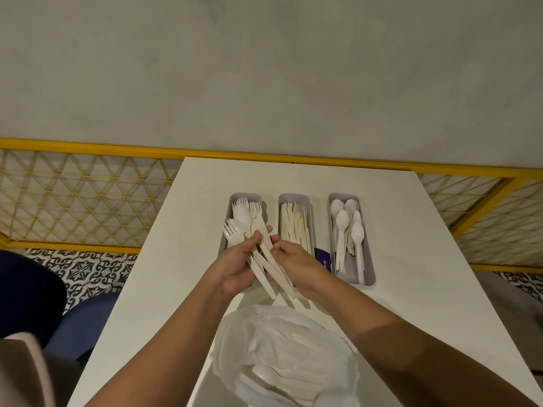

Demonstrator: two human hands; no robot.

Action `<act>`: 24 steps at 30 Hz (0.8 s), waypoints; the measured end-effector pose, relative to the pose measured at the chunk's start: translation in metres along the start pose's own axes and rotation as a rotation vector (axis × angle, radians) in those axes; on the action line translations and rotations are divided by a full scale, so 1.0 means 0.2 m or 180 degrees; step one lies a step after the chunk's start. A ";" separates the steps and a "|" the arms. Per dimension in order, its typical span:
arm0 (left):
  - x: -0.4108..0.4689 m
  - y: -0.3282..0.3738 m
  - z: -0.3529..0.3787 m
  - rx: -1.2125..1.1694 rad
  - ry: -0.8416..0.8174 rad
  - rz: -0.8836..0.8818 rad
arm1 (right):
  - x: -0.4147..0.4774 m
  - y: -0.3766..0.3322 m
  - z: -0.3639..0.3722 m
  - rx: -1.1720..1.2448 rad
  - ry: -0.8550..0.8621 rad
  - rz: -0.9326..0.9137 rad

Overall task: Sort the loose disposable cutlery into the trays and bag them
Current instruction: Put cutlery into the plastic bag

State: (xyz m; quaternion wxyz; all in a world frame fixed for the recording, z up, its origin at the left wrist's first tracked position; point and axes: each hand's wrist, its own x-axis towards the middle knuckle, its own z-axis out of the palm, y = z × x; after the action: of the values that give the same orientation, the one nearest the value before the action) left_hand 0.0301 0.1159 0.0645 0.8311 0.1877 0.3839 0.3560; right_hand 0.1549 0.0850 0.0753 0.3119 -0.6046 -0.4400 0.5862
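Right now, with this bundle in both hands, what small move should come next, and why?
Probably pull the lone spoon out of the fork bundle with the right hand and drop it in the right tray: that tray holds only spoons, and the left hand can hold the rest.

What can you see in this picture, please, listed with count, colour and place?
table: one, white, against the wall
left tray: one, grey, far side of table, holds forks
middle tray: one, grey, beside it
knives: many, cream, in middle tray
right tray: one, grey, rightmost
spoons: several, white, in right tray
cutlery bundle: forks plus a spoon, white, held above left tray
plastic bag: one, translucent white, near table edge, cutlery inside
purple packet: one, between middle and right trays, partly hidden
lattice railing: yellow, behind table
floor tiles: black-and-white pattern, left
left hand: grips the bundle
right hand: grips the bundle's handles
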 end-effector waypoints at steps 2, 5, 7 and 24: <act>0.00 0.00 0.01 0.0015 0.0028 0.0019 | 0.01 0.01 0.01 -0.0240 0.0263 -0.0061; 0.00 -0.01 0.02 0.0019 0.0242 0.0197 | 0.01 0.02 0.02 -0.0380 0.0501 -0.0170; 0.01 -0.01 0.02 0.0030 0.0365 0.0261 | 0.00 0.02 0.02 -0.0312 0.0604 -0.0219; 0.02 0.02 -0.02 0.0147 0.0481 0.0116 | 0.05 0.05 -0.11 0.0100 0.0640 0.0135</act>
State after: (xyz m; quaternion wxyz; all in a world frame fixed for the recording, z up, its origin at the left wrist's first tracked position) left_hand 0.0266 0.1210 0.0615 0.7885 0.1863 0.4502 0.3753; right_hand 0.1765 0.0926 0.0643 0.3515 -0.6646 -0.3843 0.5359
